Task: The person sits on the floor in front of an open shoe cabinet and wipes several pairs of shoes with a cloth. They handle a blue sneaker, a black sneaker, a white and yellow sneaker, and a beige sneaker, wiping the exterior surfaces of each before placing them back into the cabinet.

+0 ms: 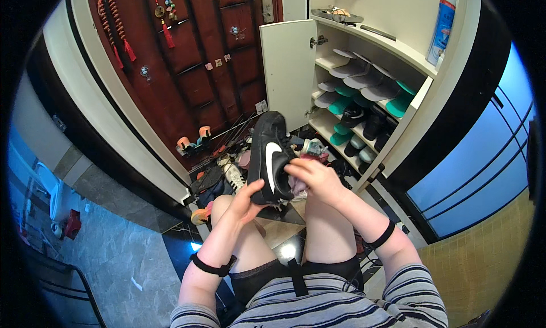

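A black Nike sneaker (261,157) with a white swoosh is held up over my knees, its toe pointing away from me. My left hand (245,204) grips it at the heel end, thumb on the sole's side. At the collar opening, my right hand (318,181) has its fingertips against the shoe. A pale mauve cloth (297,185) hangs beneath those fingers, bunched in the right hand. The shoe's inside is mostly hidden.
Jumbled shoes (232,174) and other items cover the floor ahead, below a dark red door (192,72). To the right, an open shoe cabinet (318,63) holds slippers and shoes on several shelves. Its white door (288,72) stands swung out. A spray can (442,27) stands above.
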